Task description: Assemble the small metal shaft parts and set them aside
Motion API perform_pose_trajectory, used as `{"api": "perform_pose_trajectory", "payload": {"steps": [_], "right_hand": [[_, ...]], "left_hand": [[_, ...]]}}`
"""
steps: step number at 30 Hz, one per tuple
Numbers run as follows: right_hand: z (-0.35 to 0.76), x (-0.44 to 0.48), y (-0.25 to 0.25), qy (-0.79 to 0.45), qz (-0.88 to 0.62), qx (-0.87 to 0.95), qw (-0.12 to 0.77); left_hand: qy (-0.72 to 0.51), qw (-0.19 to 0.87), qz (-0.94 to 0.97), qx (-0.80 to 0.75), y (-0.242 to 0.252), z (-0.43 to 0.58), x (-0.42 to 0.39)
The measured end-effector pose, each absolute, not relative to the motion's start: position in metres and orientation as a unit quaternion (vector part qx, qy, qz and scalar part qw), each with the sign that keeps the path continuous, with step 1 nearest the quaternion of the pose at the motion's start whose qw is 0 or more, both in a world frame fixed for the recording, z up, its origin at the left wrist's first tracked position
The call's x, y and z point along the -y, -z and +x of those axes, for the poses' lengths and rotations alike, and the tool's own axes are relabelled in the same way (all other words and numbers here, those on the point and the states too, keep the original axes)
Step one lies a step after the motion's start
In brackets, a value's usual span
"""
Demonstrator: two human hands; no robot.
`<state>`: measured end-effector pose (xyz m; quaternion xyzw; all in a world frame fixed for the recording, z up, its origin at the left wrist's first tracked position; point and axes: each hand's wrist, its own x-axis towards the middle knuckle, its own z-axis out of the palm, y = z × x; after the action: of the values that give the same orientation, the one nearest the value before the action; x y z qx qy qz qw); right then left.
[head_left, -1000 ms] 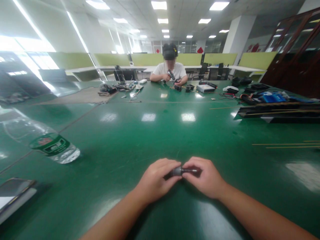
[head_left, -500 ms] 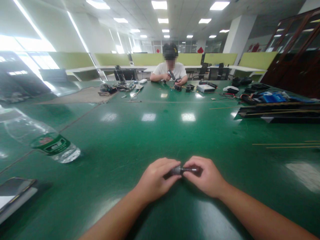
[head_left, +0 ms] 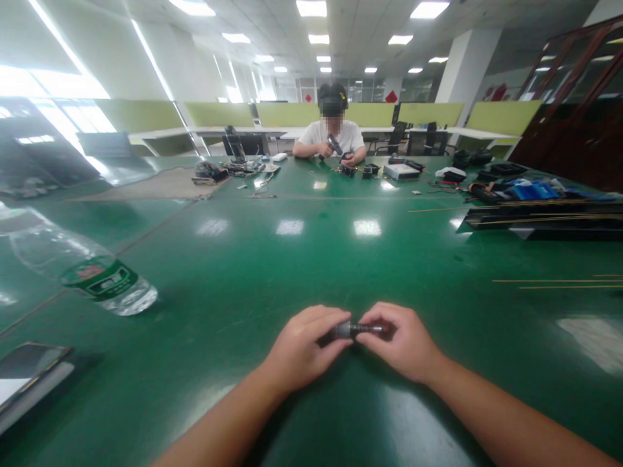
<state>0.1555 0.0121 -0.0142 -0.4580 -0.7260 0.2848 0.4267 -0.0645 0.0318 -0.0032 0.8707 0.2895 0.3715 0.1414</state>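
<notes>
Both my hands meet low in the middle of the green table [head_left: 302,259]. They hold one small dark metal part [head_left: 354,329] between them, a thick grey end with a thin dark shaft. My left hand [head_left: 304,350] pinches the thick grey end with curled fingers. My right hand [head_left: 402,340] grips the thin shaft end, fingers closed round it. Both wrists rest on or just above the tabletop.
A clear water bottle [head_left: 85,271] with a green label lies on its side at the left. A phone [head_left: 29,376] sits at the near left edge. Black trays and thin rods [head_left: 545,217] lie at the right. A person [head_left: 333,133] works with a tool at the far side.
My hands and the part have stayed almost in place; the view has shifted very slightly. The person opposite keeps working.
</notes>
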Motion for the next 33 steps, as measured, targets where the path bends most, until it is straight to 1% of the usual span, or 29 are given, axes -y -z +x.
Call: {"api": "perform_pose_trajectory", "payload": {"steps": [33], "right_hand": [[0.1574,-0.0137,0.0151,-0.295,-0.499,0.685,0.442]], "left_hand": [[-0.381,0.132,0.857,-0.321,0.0003,-0.0705,-0.0355]]}}
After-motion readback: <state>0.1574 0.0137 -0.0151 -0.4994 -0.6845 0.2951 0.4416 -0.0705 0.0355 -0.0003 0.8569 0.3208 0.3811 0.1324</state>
